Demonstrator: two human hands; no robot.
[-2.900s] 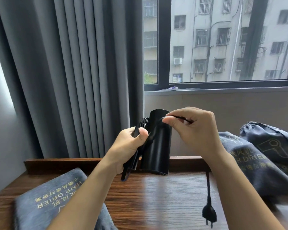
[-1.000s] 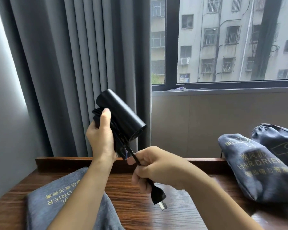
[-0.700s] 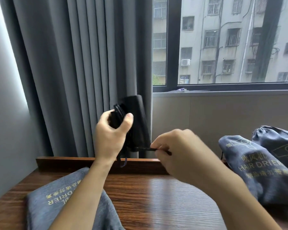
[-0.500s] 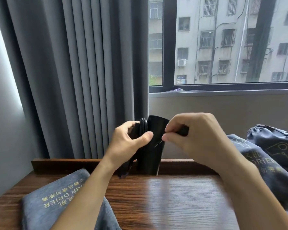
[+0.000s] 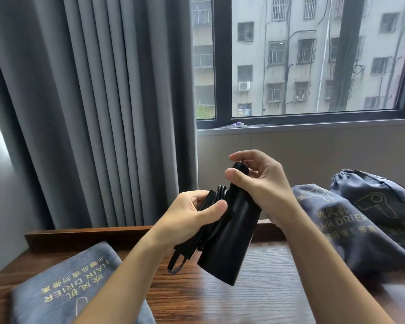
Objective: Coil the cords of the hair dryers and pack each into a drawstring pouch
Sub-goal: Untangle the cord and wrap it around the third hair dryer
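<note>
A black hair dryer (image 5: 229,239) hangs above the wooden table, its barrel tilted down to the right. My left hand (image 5: 197,213) grips its folded handle together with the coiled black cord (image 5: 221,195). My right hand (image 5: 260,181) holds the black plug (image 5: 241,168) at the top of the dryer between thumb and curled fingers. A flat, empty grey drawstring pouch (image 5: 63,288) with gold "HAIR DRIER" lettering lies at the lower left.
Two filled grey pouches (image 5: 337,230) (image 5: 384,206) lie side by side on the right of the wooden table (image 5: 267,288). A raised wooden ledge (image 5: 84,235) runs along the back. Grey curtains (image 5: 91,101) hang behind on the left, with a window on the right.
My right hand wound the last of the cord round the dryer and brought the plug up to its top. The dryer has tilted and dropped a little lower.
</note>
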